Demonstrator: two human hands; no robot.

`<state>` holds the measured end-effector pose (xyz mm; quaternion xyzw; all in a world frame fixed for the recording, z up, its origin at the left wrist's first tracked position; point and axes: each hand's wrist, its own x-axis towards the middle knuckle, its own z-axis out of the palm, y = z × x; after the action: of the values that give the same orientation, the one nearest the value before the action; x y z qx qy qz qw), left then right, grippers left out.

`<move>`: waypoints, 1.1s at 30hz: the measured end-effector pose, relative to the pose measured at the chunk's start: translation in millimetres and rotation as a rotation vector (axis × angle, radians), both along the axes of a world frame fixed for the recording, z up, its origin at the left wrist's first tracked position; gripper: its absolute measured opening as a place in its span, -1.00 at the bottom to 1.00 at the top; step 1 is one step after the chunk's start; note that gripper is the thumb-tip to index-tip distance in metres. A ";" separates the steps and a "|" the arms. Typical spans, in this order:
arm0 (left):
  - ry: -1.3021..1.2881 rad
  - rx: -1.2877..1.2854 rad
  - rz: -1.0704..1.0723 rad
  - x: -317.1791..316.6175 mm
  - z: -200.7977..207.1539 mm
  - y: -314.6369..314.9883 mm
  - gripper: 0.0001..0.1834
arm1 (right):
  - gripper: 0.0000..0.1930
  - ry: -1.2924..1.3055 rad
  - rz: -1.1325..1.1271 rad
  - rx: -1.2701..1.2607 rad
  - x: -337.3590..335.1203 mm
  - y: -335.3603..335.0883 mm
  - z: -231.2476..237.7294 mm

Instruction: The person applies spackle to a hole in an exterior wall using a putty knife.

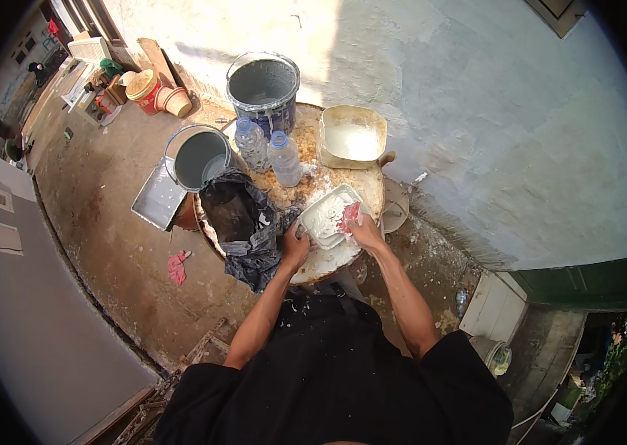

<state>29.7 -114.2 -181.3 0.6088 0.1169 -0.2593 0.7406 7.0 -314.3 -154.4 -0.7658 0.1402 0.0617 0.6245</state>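
Observation:
A small pale rectangular tub (322,239) of white paste rests near the front of a round, stained tabletop (319,273). My left hand (296,246) is closed on the tub's near left rim. My right hand (365,232) grips a red piece (349,216) smeared with white, held over the right side of the paste. Whether that piece is a cloth or a scraper cannot be made out. A crumpled black plastic bag (250,256) lies open just left of my left hand.
Beyond the tub stand two clear bottles (284,159), a large dark bucket (263,85) and a square container (350,137) with white stuff inside. A second bucket (202,159) sits at the left edge. A plastered wall (476,133) rises at the right.

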 end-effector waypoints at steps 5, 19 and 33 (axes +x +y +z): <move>-0.019 0.012 0.025 2.6 -7.9 1.1 -0.50 | -0.76 0.013 0.023 -0.024 -1.9 -5.0 2.8; -0.030 0.025 -0.010 4.3 -3.0 3.1 -0.48 | -0.73 0.018 0.055 -0.099 -4.6 -1.6 14.9; -0.122 0.093 0.031 5.1 -1.7 2.4 -0.54 | -0.78 -0.087 0.728 -1.095 32.5 -11.7 123.0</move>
<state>34.8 -111.7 -183.0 0.6552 0.0928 -0.2047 0.7212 39.5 -326.0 -31.4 -0.9732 -0.1419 0.1578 0.0888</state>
